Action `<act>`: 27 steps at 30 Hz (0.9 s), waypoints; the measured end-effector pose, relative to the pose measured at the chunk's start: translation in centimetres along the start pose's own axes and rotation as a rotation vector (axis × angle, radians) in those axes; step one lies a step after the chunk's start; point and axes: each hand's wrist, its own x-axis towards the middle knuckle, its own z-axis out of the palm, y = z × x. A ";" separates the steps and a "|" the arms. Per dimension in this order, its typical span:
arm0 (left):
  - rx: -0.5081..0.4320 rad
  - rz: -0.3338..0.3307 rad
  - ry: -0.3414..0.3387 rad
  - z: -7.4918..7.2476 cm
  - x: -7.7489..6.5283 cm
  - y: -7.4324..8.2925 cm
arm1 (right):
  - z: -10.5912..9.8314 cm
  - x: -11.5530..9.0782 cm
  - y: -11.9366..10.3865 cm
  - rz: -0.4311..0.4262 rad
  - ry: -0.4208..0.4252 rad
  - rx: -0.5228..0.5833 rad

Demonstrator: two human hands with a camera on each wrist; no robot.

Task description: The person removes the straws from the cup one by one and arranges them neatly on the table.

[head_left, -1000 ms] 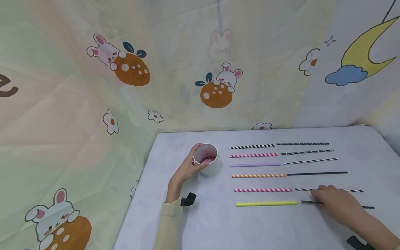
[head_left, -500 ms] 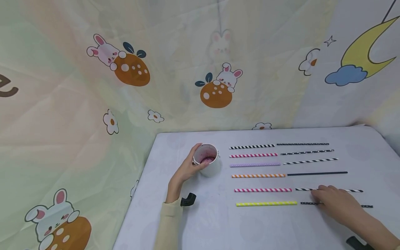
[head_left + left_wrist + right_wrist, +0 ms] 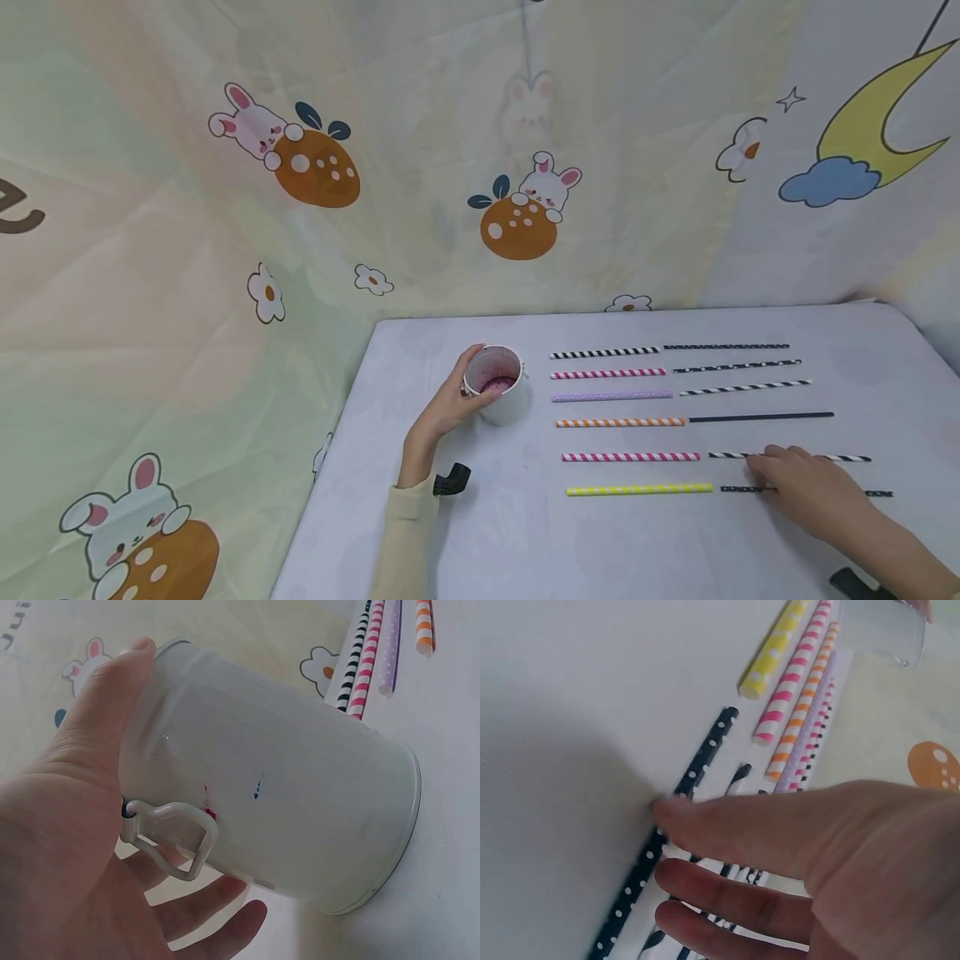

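Observation:
My left hand (image 3: 450,402) grips a small white pail (image 3: 513,407) near its rim, thumb at the near side. Purplish stains show inside the pail. In the left wrist view, a looped side lug (image 3: 199,832) and small red and blue marks appear on its wall. My right hand (image 3: 813,483) pinches the middle of a black paper straw with white dots (image 3: 634,881), thumb tip over it and fingers along its other side. This straw lies at the front of the right column, in line with a yellow-and-white straw (image 3: 637,489), and the hand hides its middle.
Two columns of paper straws lie on the white table (image 3: 570,550). The left column includes pink-striped (image 3: 632,457), orange-striped (image 3: 621,422) and lilac (image 3: 611,397) straws. The right column is black or black-and-white, including a plain black straw (image 3: 761,417). A printed cloth (image 3: 427,167) hangs behind.
The black dotted straw has shifted slightly left and straightened under my right hand. My left hand and the pail have stayed in place.

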 end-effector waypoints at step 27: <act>0.239 0.084 0.031 -1.2 0.2 1.0 | -3.7 0.1 2.5 0.158 0.094 0.425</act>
